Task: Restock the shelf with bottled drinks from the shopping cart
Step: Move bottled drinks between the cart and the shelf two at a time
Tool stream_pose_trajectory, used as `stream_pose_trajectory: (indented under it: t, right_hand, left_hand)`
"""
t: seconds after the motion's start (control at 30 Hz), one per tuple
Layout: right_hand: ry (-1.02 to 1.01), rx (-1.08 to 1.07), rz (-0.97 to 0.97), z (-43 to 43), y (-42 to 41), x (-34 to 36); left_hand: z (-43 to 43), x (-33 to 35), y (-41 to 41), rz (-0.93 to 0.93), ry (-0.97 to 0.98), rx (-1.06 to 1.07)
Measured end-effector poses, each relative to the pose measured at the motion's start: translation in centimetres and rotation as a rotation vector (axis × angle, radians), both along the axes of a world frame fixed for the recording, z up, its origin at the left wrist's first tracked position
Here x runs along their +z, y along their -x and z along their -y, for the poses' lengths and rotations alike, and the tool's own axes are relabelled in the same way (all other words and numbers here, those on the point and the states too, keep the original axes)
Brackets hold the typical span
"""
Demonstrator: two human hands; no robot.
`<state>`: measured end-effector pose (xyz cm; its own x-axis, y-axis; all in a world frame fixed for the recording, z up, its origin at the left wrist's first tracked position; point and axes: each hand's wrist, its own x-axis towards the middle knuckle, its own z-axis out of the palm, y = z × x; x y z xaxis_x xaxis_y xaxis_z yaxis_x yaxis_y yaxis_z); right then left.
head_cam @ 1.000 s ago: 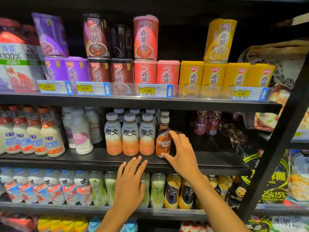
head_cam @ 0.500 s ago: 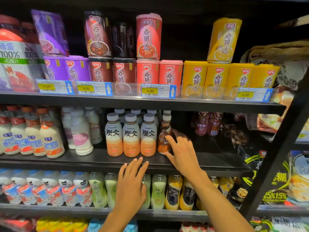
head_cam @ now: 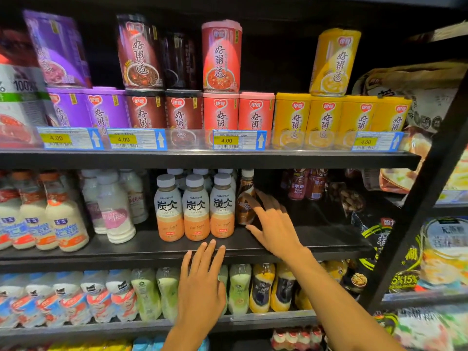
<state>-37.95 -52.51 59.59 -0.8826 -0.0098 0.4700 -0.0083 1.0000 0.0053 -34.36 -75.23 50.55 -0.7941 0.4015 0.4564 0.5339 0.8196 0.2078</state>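
A brown Nescafe coffee bottle (head_cam: 245,188) stands upright on the black middle shelf (head_cam: 321,240), just right of three orange-and-white latte bottles (head_cam: 196,206) and set a little further back than them. My right hand (head_cam: 274,225) is spread in front of it. The index finger lies across the bottle's label and the thumb points at its base. My left hand (head_cam: 202,287) is flat with straight fingers, fingertips at the shelf's front edge below the latte bottles, holding nothing. The shopping cart is out of view.
Milk bottles (head_cam: 60,224) fill the middle shelf's left. Two small red bottles (head_cam: 307,184) stand at the back right, with bare shelf in front of them. Porridge cans (head_cam: 220,110) line the shelf above, drink bottles (head_cam: 260,287) the one below. A black upright (head_cam: 415,211) bounds the right.
The brown coffee bottle has slid back into the shelf, from level with the latte bottles' front row to behind it. My right hand followed and its fingers opened. My left hand barely moved.
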Motion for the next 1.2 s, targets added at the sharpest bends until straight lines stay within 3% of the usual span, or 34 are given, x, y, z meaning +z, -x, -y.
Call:
stream_pose_trajectory:
  t: [0.1,0.3,0.57,0.9,1.2]
  right_hand:
    - [0.023,0.025,-0.144,-1.2,-3.2,-1.5]
    - [0.155,-0.148,-0.162,-7.3,-15.4,-7.3]
    - [0.290,-0.505,0.037,-18.2,-36.3,-16.5]
    - [0.425,-0.867,0.239,-30.8,-62.7,-21.5]
    - [0.547,-1.043,0.292,-39.7,-73.5,-24.6]
  left_hand:
    - [-0.8,-0.6,-1.1,-0.005,-0.001,-0.014]
    - [-6.2,-4.6,-5.7,-0.009,-0.018,-0.252]
    - [-20.4,-8.5,-15.4,0.066,0.211,-0.508]
    - [-40.1,-12.4,-34.4,0.149,0.269,-0.745]
    - [-52.3,-16.2,-41.6,0.260,0.314,-0.819]
